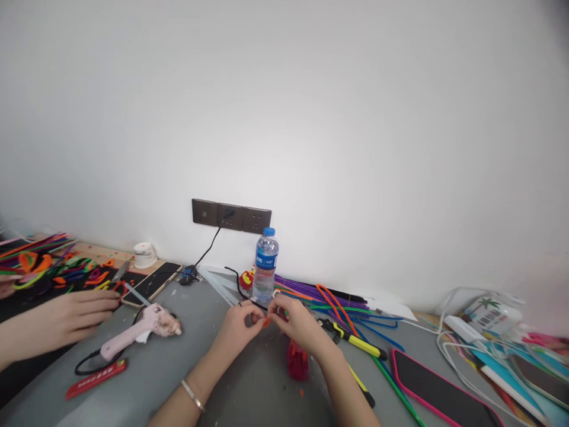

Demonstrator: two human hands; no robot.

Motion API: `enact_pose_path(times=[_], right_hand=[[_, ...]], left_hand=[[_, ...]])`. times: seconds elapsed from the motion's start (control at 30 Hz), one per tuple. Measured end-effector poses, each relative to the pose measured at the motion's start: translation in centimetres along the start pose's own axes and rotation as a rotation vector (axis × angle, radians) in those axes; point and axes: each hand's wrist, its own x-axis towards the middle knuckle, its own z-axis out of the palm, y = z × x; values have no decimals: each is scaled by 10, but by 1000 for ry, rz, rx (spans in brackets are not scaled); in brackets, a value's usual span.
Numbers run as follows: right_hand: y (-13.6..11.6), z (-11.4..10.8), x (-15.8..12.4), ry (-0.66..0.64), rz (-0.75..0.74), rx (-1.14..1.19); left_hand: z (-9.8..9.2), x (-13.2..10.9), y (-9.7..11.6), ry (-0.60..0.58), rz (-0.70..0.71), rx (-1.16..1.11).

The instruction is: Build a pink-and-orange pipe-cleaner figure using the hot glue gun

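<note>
My left hand (242,327) and my right hand (291,320) meet over the grey table (249,385), fingertips pinched together on a small orange piece (267,322). Its fuzzy look resembles a bit of pipe cleaner, though the fingers hide most of it. Below my right wrist stands a dark red and pink fuzzy object (297,362) with orange bits on it. A water bottle (265,267) with a blue cap is upright just behind my hands. Yellow-and-black pliers (355,342) lie right of my right wrist.
Left lie a pink glue gun (137,332), a red utility knife (96,378) and a phone (153,284); a co-worker's hand (84,314) reaches in there. Pipe cleaners (342,308) spread behind, by the wall. A pink-cased phone (440,391) and white cables (444,338) occupy the right.
</note>
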Motion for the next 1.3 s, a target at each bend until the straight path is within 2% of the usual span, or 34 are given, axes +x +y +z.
enact_pose_path(times=[1.3], right_hand=[[-12,2,3,98,-8,-95]], left_hand=[[-3,-2,3,45,-11,118]])
